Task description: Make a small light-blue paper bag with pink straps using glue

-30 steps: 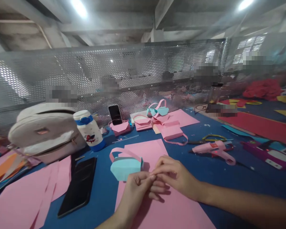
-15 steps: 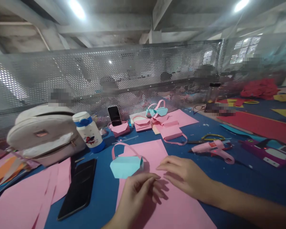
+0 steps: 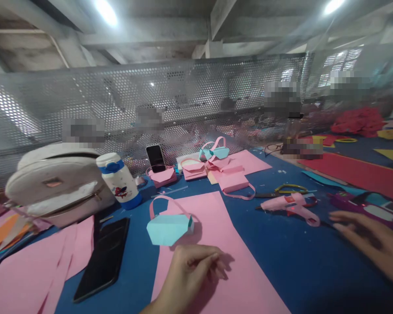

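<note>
- Our right hand (image 3: pixel 375 242) hovers near the glue gun (image 3: pixel 290 204), grip wide and empty; we'd take the handle, not the nozzle.
- Left hand (image 3: pixel 190 270), grip narrow, empty, steadies the pink sheet (image 3: pixel 239 261).

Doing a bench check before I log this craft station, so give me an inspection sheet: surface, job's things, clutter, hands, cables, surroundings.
Surface: blue table, partly covered by paper.
Job's things: pink sheet under the left hand; turquoise paper bag at its left edge; pink glue gun.
Clutter: black phone, bottle, white bag, scissors, finished paper bags.
Hands: left hand curled, resting on the sheet; right hand open, nearest the glue gun.
Cables: nothing clearly seen.
Surroundings: perforated metal screen.
</note>
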### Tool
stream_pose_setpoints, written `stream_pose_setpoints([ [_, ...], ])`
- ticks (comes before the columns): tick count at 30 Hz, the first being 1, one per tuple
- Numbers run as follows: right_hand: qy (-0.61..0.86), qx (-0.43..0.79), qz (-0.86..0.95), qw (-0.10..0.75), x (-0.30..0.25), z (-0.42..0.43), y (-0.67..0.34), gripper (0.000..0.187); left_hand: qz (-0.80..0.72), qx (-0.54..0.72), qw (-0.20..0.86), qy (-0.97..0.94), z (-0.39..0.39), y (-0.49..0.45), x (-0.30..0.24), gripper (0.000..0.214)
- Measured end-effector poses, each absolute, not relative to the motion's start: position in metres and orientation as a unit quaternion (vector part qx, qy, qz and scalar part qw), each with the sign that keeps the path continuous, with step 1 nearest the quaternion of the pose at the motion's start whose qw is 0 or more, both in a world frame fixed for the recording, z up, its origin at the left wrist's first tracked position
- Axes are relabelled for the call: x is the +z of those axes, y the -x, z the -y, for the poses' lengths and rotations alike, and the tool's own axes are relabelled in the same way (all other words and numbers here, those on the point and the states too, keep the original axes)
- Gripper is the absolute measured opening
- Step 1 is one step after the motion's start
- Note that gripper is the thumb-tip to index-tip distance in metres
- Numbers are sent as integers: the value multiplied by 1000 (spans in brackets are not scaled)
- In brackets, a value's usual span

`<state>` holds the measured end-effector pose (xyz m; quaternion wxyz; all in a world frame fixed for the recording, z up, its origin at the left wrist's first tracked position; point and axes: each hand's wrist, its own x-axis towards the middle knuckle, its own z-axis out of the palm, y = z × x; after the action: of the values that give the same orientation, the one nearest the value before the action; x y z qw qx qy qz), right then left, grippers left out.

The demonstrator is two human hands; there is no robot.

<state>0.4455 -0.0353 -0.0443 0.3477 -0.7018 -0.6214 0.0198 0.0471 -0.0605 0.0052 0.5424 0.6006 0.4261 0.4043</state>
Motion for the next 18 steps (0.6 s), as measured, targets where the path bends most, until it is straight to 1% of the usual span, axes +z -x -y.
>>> stream_pose_setpoints([
  [2, 674, 102, 641, 353, -38, 23, -437, 39, -416, 418, 555, -587, 61, -51, 3, 36],
  [3, 663, 117, 649, 354, -34, 17, -431, 38, -412, 426, 558, -581, 62, -52, 3, 34],
  [8, 647, 100, 692, 304, -18, -5, -410, 30, -417, 418, 524, -614, 62, -56, 11, 35],
  [11, 635, 113, 714, 272, -13, -11, -409, 25, -415, 402, 504, -642, 60, -54, 11, 35],
  [13, 642, 119, 713, 255, -12, -14, -416, 25, -407, 406, 507, -642, 59, -51, 5, 34],
  [18, 687, 81, 681, 239, -14, -17, -444, 26, -400, 422, 528, -619, 56, -48, -10, 33],
])
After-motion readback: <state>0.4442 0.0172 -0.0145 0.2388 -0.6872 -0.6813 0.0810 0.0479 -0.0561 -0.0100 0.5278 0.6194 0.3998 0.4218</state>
